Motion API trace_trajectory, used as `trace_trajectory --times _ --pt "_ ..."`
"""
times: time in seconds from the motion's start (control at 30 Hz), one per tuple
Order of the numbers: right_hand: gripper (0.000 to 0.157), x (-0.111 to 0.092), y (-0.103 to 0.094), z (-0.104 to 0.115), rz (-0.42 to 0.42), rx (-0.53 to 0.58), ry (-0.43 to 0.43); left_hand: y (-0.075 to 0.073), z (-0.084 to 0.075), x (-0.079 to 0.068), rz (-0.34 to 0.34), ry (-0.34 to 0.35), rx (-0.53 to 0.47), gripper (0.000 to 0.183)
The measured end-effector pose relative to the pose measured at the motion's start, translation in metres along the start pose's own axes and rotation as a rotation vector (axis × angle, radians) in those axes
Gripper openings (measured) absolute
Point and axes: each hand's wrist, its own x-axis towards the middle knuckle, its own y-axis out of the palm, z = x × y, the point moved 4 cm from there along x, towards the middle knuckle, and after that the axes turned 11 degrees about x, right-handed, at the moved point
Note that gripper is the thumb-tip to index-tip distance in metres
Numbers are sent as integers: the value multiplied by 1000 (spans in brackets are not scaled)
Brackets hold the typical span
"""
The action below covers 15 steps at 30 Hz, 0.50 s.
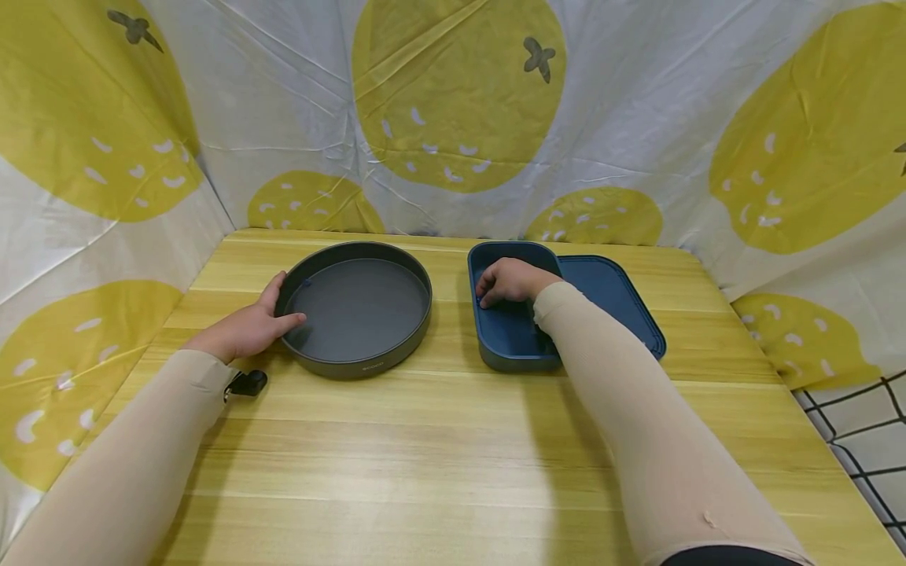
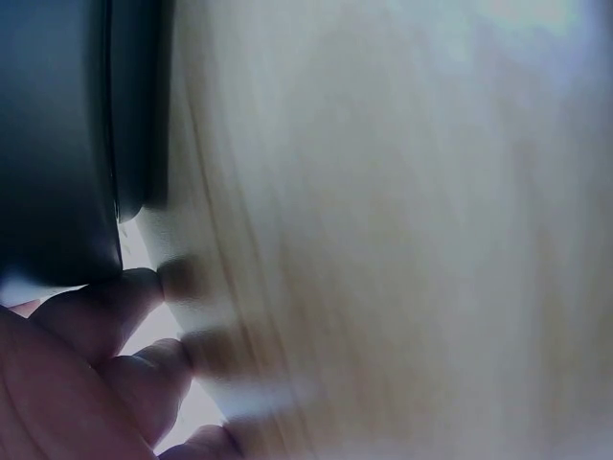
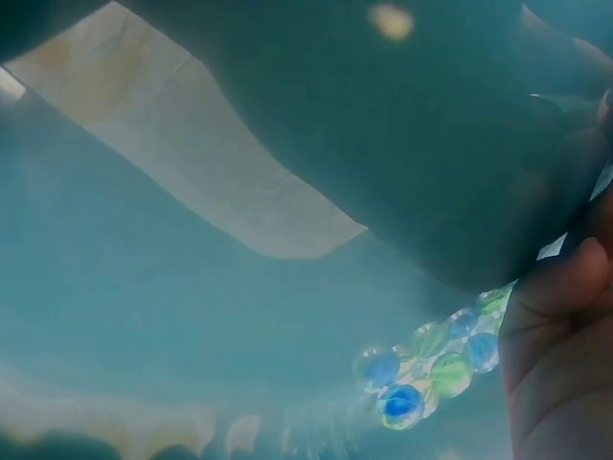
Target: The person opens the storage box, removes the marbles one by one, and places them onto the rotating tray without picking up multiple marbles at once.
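In the head view my left hand [image 1: 244, 326] holds the near-left side of a round dark grey pan [image 1: 357, 310]. Its thumb lies over the rim, with the fingers along the outer wall. Seen from the left wrist, several fingertips [image 2: 148, 379] rest by the tabletop beside the pan. A tiny blue thing [image 1: 307, 283] lies inside the pan. My right hand [image 1: 513, 281] reaches into a blue rectangular container [image 1: 513, 358] with bent fingers. Clear glass marbles [image 3: 450, 374] with blue and green swirls cluster at those fingers; whether any is pinched is hidden.
A flat blue lid [image 1: 609, 303] lies right of the container, partly behind the right forearm. All stand toward the back of a wooden table [image 1: 425, 456]. A fruit-print cloth [image 1: 453, 181] hangs behind; black wire mesh [image 1: 859, 440] stands at the right edge.
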Motion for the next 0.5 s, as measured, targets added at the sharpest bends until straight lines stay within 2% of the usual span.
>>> trace_trajectory --times 0.5 --pt "20 -2 2 1 50 15 -7 0 2 1 -5 5 4 105"
